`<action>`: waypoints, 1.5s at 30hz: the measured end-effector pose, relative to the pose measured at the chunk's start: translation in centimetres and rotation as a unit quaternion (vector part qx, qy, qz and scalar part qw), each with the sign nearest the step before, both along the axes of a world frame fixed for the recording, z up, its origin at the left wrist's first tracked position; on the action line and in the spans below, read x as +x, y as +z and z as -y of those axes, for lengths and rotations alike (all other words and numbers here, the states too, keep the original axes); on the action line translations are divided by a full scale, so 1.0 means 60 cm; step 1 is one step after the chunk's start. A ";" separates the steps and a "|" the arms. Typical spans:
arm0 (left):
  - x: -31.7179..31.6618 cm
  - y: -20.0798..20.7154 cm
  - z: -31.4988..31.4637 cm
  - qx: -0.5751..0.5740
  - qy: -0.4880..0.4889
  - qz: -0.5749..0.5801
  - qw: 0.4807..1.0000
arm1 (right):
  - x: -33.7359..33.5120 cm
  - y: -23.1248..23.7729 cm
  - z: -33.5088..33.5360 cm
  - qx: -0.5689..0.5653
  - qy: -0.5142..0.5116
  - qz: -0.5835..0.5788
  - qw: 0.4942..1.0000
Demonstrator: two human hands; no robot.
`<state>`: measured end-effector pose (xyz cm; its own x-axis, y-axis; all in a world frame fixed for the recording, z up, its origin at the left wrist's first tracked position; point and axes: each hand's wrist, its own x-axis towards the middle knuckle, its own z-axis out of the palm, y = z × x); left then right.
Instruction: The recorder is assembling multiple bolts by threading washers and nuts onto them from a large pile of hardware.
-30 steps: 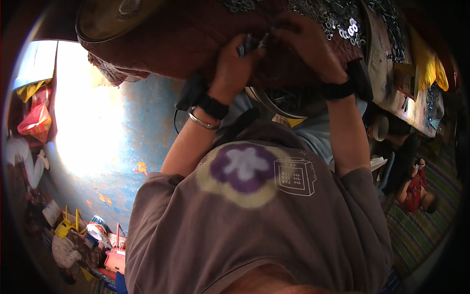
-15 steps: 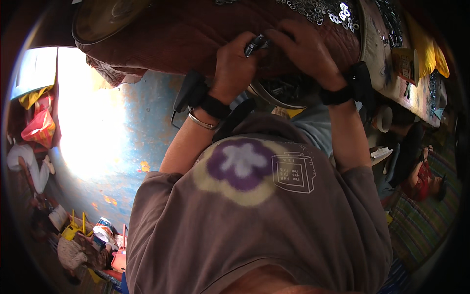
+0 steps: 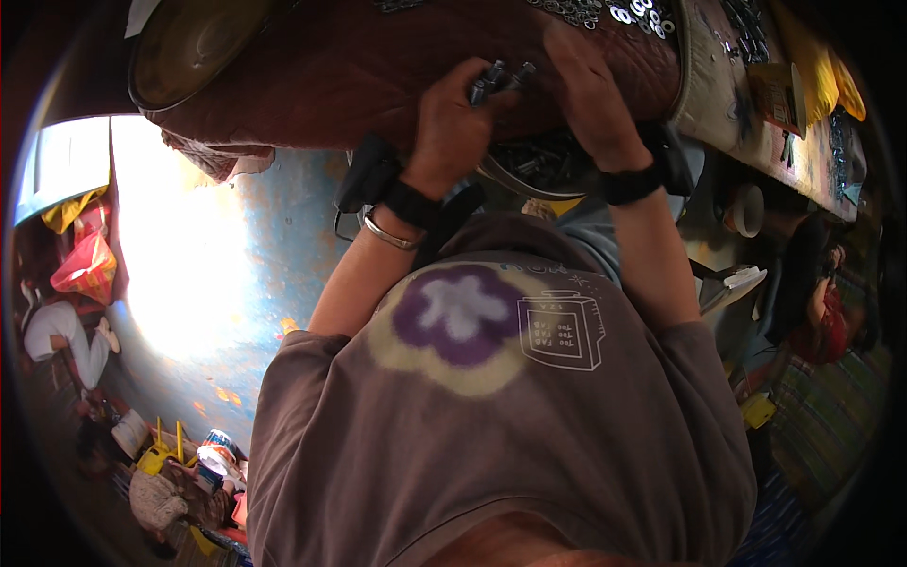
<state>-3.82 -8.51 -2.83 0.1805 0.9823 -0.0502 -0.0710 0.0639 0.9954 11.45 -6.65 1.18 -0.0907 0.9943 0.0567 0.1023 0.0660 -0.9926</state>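
My left hand [image 3: 452,123] is closed around metal bolts [image 3: 486,83], whose shiny ends stick up past the fingers over a dark reddish-brown cover [image 3: 378,76]. One more shiny end [image 3: 522,74] pokes out by the fingertips. My right hand [image 3: 595,104] is apart from it, at the right, its fingers reaching away from me and smeared by motion. Whether those fingers hold anything I cannot make out. Just beyond them lie small metal rings [image 3: 573,11] and flat silver washers [image 3: 642,17].
Below my hands stands a round container [image 3: 510,180] of dark metal parts. A round metal dish [image 3: 194,52] sits at the far left. At right, a side table [image 3: 756,156] carries a small box [image 3: 777,94] and yellow cloth [image 3: 822,80]. Other people sit at both sides.
My right hand has drawn away from my left hand and the bolts, toward the washers. Two bolt ends now show at my left hand, which stays nearly in place.
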 end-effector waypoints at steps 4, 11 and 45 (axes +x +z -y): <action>0.018 0.004 0.001 0.023 0.019 0.031 0.999 | 0.016 -0.044 0.029 0.343 0.059 0.312 0.884; 0.032 -0.007 -0.015 -0.034 0.011 -0.036 0.999 | 0.028 -0.019 0.073 0.018 -0.121 -0.102 0.987; 0.061 0.014 -0.015 -0.111 -0.084 -0.011 0.990 | 0.122 -0.016 -0.031 0.174 -0.106 0.337 0.919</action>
<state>-0.18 -7.59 -1.99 0.3361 0.9033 -0.2668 -0.0204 0.2902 0.9568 18.79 -4.80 0.21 -0.0276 0.9262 0.3760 0.7328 0.2746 -0.6226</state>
